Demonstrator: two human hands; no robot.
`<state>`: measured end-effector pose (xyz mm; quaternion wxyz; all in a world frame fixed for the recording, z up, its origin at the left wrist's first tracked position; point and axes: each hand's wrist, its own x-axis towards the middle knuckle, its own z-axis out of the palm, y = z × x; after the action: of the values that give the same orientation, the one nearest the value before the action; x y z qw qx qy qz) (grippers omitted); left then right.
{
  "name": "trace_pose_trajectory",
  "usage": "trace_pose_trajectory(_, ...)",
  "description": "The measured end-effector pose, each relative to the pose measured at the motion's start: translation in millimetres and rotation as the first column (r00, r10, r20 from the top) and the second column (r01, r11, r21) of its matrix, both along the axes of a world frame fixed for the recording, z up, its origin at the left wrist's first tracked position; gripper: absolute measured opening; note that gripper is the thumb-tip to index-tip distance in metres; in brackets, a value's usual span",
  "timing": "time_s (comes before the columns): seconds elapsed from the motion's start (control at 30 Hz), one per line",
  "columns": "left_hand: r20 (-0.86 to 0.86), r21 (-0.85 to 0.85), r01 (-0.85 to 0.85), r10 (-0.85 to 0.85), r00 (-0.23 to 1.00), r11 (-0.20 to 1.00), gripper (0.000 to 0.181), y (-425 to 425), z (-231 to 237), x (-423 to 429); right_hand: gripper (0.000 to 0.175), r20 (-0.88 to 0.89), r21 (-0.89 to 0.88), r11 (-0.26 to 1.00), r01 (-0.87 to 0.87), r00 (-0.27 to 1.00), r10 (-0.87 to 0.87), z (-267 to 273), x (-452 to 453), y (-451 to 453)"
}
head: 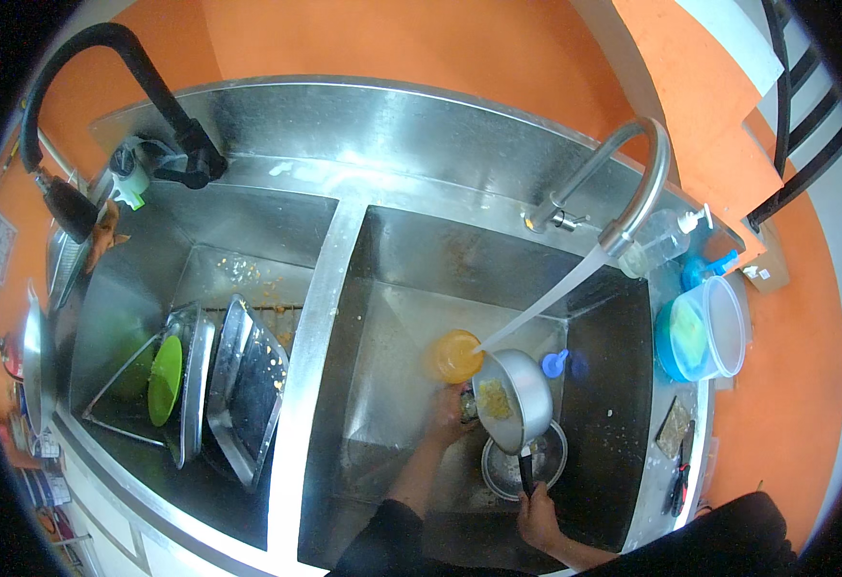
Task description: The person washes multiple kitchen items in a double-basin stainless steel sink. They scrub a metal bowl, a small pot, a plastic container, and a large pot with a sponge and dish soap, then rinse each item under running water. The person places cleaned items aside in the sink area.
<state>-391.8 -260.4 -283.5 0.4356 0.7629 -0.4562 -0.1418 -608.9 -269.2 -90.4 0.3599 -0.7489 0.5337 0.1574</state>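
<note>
My right hand [538,516] grips the black handle [527,472] of a metal saucepan [536,393], tilted with its inside facing left. Yellowish food residue [494,399] clings inside the pan. My left hand [448,417] is beside the pan's rim, its fingers around a small scourer-like pad [468,405]; the pan hides part of this hand. Just beyond it, an orange bowl or cup [457,355] sits in the sink basin [399,324]. Water runs from the curved metal faucet [630,209] towards the bowl and pan rim. Beneath the pan lies a round, metal-rimmed lid or bowl [511,476].
A blue measuring spoon [554,363] lies right of the pan. Metal trays [248,397] and a green plate [165,381] stand in the left basin. On the right ledge are a pump bottle [662,241], a plastic tub [713,328] and a flat pad [673,427]. A black faucet [139,65] arches at left.
</note>
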Motion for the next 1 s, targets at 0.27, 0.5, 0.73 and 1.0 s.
trace_pose_trajectory(0.27,-0.122,-0.160,0.029,-0.049,0.991,0.987,0.101,-20.5,43.3,-7.5,0.027,-0.007,-0.095,0.995,0.041,0.999,-0.042,34.6,-0.5,-4.8)
trace_pose_trajectory(0.5,-0.201,-0.172,0.028,-0.063,0.978,0.985,0.103,-62.3,128.3,-23.0,0.022,0.056,-0.279,0.958,0.069,0.997,-0.056,77.0,-23.1,-18.6)
trace_pose_trajectory(0.73,-0.213,-0.342,0.004,-0.082,0.974,0.940,0.106,-83.2,189.9,-27.7,0.025,0.127,-0.383,0.917,0.114,0.990,-0.070,115.8,-25.5,-26.9)
trace_pose_trajectory(1.0,-0.149,-0.355,0.019,-0.076,0.986,0.935,0.101,-85.3,234.7,-12.8,0.024,0.224,-0.552,0.831,0.071,0.972,0.065,129.2,-26.6,-32.9)
